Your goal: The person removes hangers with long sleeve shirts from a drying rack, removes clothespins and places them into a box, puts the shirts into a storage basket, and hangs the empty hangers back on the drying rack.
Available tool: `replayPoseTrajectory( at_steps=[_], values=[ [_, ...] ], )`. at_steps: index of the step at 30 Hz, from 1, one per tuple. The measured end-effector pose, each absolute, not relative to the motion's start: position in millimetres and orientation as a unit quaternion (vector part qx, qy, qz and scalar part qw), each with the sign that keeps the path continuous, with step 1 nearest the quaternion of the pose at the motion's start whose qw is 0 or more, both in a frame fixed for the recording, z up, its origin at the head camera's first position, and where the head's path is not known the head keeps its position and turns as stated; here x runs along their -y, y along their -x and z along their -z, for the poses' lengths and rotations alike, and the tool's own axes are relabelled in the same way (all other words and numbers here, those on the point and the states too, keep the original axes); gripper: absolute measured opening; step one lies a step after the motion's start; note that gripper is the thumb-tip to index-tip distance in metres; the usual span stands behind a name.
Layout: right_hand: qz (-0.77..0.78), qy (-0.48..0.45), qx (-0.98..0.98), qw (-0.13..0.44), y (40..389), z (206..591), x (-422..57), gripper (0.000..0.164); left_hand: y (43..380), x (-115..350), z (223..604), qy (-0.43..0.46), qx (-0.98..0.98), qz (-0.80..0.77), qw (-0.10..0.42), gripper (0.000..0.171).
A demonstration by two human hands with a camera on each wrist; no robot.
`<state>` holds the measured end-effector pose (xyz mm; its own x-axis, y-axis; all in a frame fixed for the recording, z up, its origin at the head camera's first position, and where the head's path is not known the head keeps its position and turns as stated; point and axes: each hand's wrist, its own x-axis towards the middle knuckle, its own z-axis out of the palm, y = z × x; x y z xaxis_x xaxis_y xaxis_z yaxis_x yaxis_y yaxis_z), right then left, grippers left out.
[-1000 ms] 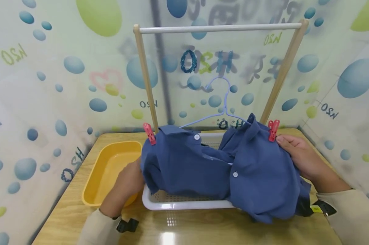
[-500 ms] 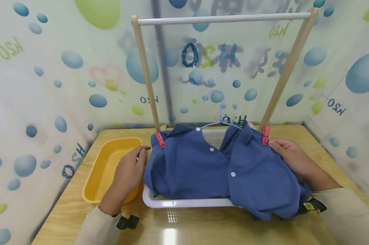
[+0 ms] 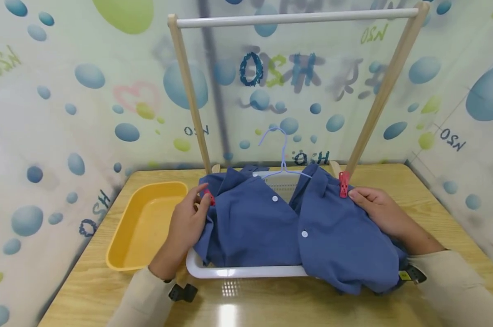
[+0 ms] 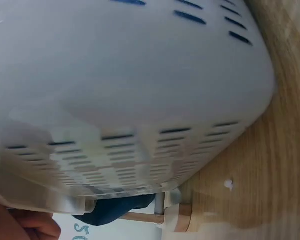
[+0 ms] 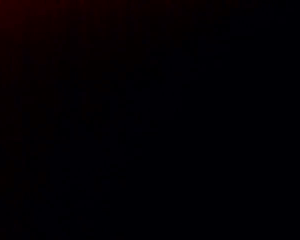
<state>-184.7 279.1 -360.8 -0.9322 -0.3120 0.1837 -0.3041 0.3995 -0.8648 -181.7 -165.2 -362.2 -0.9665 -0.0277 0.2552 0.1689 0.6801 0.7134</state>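
Observation:
In the head view a blue shirt [image 3: 254,222] with white buttons lies over the white basket [image 3: 246,272], a pale-blue hanger [image 3: 284,159] inside its collar. One red clothespin [image 3: 344,184] is clipped at the right shoulder, another red clothespin [image 3: 210,197] at the left. My right hand [image 3: 379,209] pinches the shirt's shoulder right beside the right clothespin. My left hand [image 3: 189,220] has index finger and thumb around the left clothespin, partly hiding it. In the left wrist view the basket's slotted side [image 4: 140,90] fills most of the picture.
Behind the basket stands a wooden rack with a white top bar [image 3: 295,18]. A yellow tub [image 3: 113,254] sits left on the wooden table [image 3: 271,309]. A patterned wall [image 3: 140,136] closes the back. The right wrist view is nearly black.
My left hand has come up from behind the shirt's left side to the left clothespin. The hanger hook has sunk and shifted left. My right hand keeps its pinch, moving slightly left.

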Motion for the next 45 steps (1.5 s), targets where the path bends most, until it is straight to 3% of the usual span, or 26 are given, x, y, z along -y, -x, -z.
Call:
replayPoseTrajectory(
  at_steps=[13, 22, 31, 45],
  values=[
    [0.268, 0.188, -0.925, -0.191, 173.6, 357.3, -254.8, 0.013, 180.6, 156.1, 369.3, 0.046, 0.919, 0.336, 0.2, 0.035],
    [0.191, 0.11, -0.96, -0.173, 175.6, 359.5, -233.4, 0.015, 179.5, 152.0, 372.5, 0.064, 0.933, 0.283, 0.212, 0.036],
    [0.195, 0.124, -0.951, -0.206, 180.4, 375.2, -226.1, 0.021, 177.8, 155.3, 374.4, 0.058, 0.933, 0.282, 0.214, 0.036],
    [0.208, 0.124, -0.95, -0.198, 183.4, 372.9, -228.3, 0.022, 178.5, 155.9, 370.3, 0.065, 0.94, 0.264, 0.204, 0.036]
  ],
)
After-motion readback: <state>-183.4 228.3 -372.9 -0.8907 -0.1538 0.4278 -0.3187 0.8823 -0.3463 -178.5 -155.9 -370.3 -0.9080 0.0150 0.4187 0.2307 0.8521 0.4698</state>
